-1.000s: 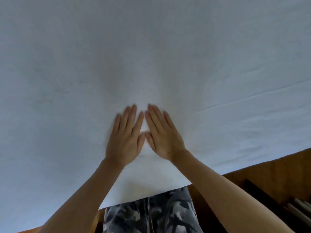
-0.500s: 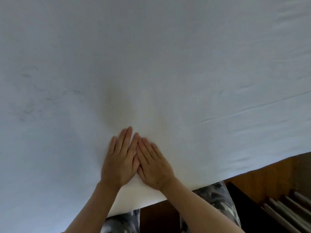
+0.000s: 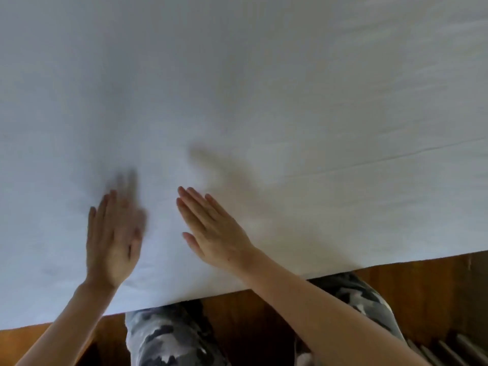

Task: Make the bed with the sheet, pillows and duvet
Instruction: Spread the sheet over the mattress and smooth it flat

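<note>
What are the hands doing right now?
Left hand: open, flat on the sheet, blurred.
Right hand: open, fingers straight, on the sheet.

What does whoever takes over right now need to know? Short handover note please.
Left hand: open, flat on the sheet, motion-blurred.
Right hand: open, fingers straight, low over or on the sheet; contact unclear.
Hands are apart, near the bed's front edge.
Done: sheet spread across the bed, mostly flat.
Left: one long crease to the right to smooth out. Pillows and duvet not in view, so both still to go.
</note>
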The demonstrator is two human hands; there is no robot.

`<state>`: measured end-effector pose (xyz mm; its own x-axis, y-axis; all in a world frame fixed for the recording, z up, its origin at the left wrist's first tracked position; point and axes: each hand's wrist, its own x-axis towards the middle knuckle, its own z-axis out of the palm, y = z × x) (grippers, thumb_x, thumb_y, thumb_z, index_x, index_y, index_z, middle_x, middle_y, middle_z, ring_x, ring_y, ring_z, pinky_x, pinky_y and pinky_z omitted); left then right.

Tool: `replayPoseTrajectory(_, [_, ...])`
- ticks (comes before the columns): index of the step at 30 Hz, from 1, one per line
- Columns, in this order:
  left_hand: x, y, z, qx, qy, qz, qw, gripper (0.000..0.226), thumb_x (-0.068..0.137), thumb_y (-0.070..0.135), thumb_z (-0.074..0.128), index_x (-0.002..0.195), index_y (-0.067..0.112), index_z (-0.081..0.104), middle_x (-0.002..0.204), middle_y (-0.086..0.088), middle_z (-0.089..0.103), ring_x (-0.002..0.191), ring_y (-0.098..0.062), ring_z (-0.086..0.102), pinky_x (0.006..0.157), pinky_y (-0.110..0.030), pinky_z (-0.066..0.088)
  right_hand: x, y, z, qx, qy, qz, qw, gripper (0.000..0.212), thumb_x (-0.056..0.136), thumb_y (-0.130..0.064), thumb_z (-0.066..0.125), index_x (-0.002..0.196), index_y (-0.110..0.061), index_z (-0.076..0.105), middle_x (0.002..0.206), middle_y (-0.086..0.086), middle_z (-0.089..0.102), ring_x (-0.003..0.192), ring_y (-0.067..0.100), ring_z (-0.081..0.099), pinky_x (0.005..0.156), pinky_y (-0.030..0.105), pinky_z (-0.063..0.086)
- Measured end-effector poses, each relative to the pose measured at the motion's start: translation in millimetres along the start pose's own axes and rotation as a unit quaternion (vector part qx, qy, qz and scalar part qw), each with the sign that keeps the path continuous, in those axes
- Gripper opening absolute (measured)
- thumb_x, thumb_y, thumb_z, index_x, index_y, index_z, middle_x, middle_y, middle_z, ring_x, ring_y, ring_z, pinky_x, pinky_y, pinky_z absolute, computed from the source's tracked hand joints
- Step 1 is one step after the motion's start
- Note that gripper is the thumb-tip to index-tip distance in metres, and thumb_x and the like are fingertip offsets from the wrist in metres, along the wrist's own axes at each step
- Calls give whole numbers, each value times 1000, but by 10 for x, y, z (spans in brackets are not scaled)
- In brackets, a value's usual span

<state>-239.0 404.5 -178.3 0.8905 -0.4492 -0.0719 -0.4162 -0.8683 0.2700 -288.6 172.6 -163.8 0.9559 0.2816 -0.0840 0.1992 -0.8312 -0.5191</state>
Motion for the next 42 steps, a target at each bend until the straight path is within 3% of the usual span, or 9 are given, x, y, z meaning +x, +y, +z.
replayPoseTrajectory(5, [698,2029,336,-87,-6,96,992,51,97,20,43,143,2,31,150,-27,26,143,-39,22,118,-52,15,-981,1665,-996,-137,-2,82,987,55,101,-30,40,143,6,34,152,21,30,143,31,24,116,44,26])
replayPoseTrajectory(10, [1625,3197,657,-91,44,134,986,50,104,27,39,148,6,29,155,-22,27,147,-35,17,122,-45,9,-1254,2373,-1270,-195,-27,58,979,58,105,-37,27,148,1,17,157,16,14,148,26,10,121,39,8])
replayPoseTrajectory(13, [1618,2983,880,-46,20,97,994,53,105,29,37,150,2,27,157,-21,22,148,-33,13,122,-44,9,-1119,2308,-956,-178,3,42,983,58,104,-34,31,148,3,22,157,19,19,148,29,12,121,42,11])
replayPoseTrajectory(21, [44,2543,1241,-1,-124,117,985,59,103,33,17,152,1,9,161,-17,3,150,-29,4,122,-41,2,-1841,1464,8,-123,-72,-20,990,67,99,-39,36,149,1,18,158,17,13,148,28,14,121,41,7])
replayPoseTrajectory(26, [-202,2500,1125,-13,-147,142,979,59,104,37,21,150,0,16,158,-20,14,148,-30,15,122,-40,7,-1819,1431,-130,-106,-108,-26,988,63,101,-39,38,148,0,22,156,17,19,147,26,15,120,40,16])
replayPoseTrajectory(29, [-128,2393,925,-88,-123,165,975,54,103,30,34,146,-2,27,154,-22,27,145,-33,25,121,-42,15,-1770,1408,-293,-93,-111,-48,988,60,101,-36,34,147,1,23,156,17,19,147,26,12,119,40,18])
replayPoseTrajectory(32, [32,1967,643,-102,-31,60,992,47,101,25,37,137,-5,36,142,-30,41,139,-38,30,121,-44,15,-1507,1416,-465,-101,-64,-52,991,57,103,-36,27,145,2,25,156,15,18,148,26,10,120,39,12])
replayPoseTrajectory(36, [210,1083,398,4,53,-131,990,57,103,30,26,147,-7,22,153,-30,23,145,-37,14,122,-41,5,-827,1190,-353,-119,-28,-117,986,59,103,-34,32,148,2,19,156,16,17,147,26,12,121,40,11])
replayPoseTrajectory(42, [-461,158,492,59,-3,-267,962,63,104,41,14,155,6,2,162,-15,1,150,-26,-3,122,-42,2,-428,250,582,-172,-180,-318,915,67,101,-43,16,152,-1,4,160,16,-1,148,28,-5,121,41,-4])
